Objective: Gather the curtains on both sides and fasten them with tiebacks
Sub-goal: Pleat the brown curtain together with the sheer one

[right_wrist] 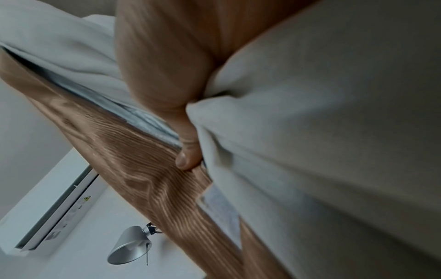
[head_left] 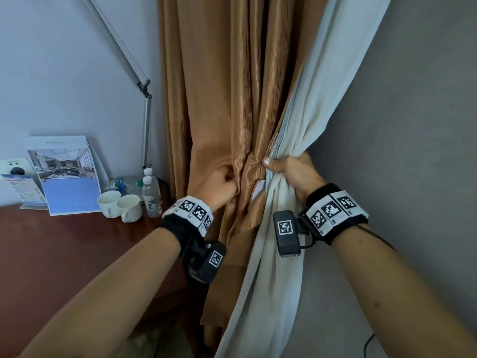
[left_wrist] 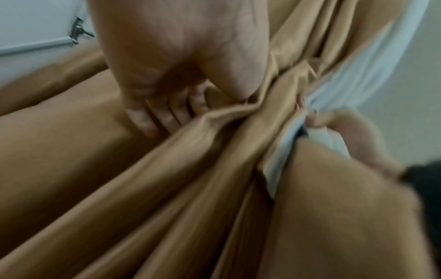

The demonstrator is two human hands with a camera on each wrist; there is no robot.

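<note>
- So this is mid-gather on one side, I'd say. The brown curtain (head_left: 227, 99) and the pale lining curtain (head_left: 304, 125) hang in the corner next to the grey wall, and both are pinched in to a waist about halfway down.
- The left hand (head_left: 219, 184) has its fingers curled into the brown folds from the left. In the left wrist view you can see the fingertips (left_wrist: 167, 117) dug into a fold, so it's clamped on the fabric.
- The right hand (head_left: 291, 171) grips the pale curtain from the right, thumb pressed at the seam where pale meets brown. The right wrist view shows that thumb (right_wrist: 188, 156) right on the edge.
- The hands are close together but not touching, with the bunched cloth between them.
- Still to do, as far as I can tell: no tieback in sight anywhere, so nothing is fastened yet. Below the hands the cloth hangs loose and spreads out again.
- The other side's curtain isn't in view, so I can't say where that stands. My guess is well under halfway.
- Side stuff: a counter (head_left: 64, 254) on the left with two white cups (head_left: 120, 206), water bottles (head_left: 151, 195) and a brochure (head_left: 64, 174), plus a lamp arm (head_left: 129, 65) above.
</note>
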